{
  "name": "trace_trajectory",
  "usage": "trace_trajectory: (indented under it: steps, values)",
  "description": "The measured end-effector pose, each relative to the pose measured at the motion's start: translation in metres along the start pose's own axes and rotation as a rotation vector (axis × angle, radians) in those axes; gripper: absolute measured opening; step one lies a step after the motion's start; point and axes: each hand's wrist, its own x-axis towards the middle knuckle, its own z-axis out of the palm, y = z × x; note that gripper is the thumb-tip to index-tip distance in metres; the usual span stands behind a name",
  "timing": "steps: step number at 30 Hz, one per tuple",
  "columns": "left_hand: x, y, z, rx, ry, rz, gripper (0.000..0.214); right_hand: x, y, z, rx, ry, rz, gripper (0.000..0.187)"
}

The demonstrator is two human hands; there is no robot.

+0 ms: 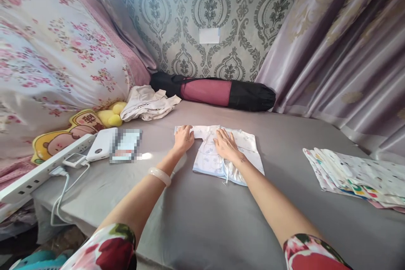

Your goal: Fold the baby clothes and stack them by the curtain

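Observation:
A small white baby shirt (pixel 207 158) with a pale print, light blue trim and a thin tie lies spread on the grey bed sheet. One sleeve stretches out to the left; on the right side no sleeve sticks out. My left hand (pixel 184 139) is closed over the end of the left sleeve, its fingers bent onto the cloth. Flat on the upper chest of the shirt rests my right hand (pixel 226 143), fingers stretched out. The tie hangs below it onto the sheet.
Folded printed baby clothes (pixel 357 173) lie at the right. Crumpled white clothes (pixel 148 103) sit back left, near a yellow plush pillow (pixel 68 135). A power strip (pixel 47 166), power bank (pixel 101 145) and blurred phone-like object (pixel 125 146) are at left. A rolled bag (pixel 205 92) lies along the wall.

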Motion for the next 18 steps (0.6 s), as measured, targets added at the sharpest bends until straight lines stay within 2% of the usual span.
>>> trace_trajectory:
  steps: [6,12,18]
  values:
    - [0.012,-0.009,-0.009,0.059,0.014,-0.115,0.032,0.024,-0.007,0.004,0.019,-0.001,0.013,0.056]
    - [0.021,-0.026,-0.008,0.158,0.044,-0.253,0.035,0.028,-0.008,0.02,0.052,0.044,0.045,0.056]
    - [0.032,-0.04,-0.01,0.211,-0.053,-0.296,0.041,0.027,-0.008,0.024,0.069,0.082,0.05,0.056]
